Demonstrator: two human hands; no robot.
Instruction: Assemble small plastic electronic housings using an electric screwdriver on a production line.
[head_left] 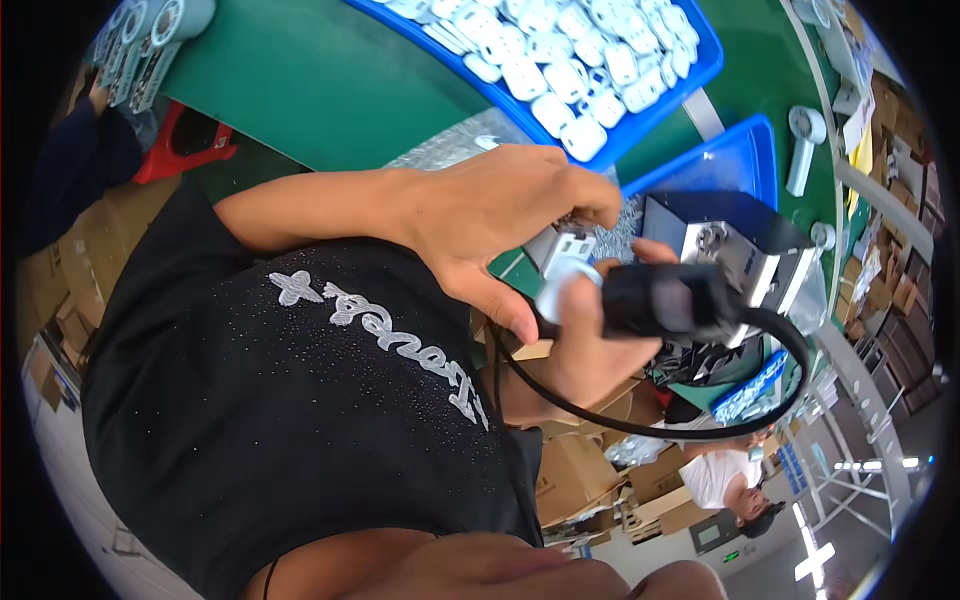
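My left hand (490, 215) reaches in from the left, back upward, fingers curled over a small white plastic part (572, 248) with slots in it. Its thumb points down toward my right hand (585, 340), which is wrapped round a black corded tool (655, 300) shaped like an electric screwdriver. The tool's body lies sideways and is blurred; I cannot make out its tip. Its thick black cable (690, 433) leaves the right end and loops back below the hand. Beside the right thumb is a blurred whitish piece (565, 288); whether it belongs to the plastic part I cannot tell.
A blue bin (712, 62) heaped with white plastic pieces stands on the green table (290, 90). Near it are a blue tray (762, 150) and a metal-and-black device (780, 240). Handheld fans (803, 150) lie around the edges. A red stool (185, 150), cardboard boxes (575, 475) and another person (720, 475) surround the table.
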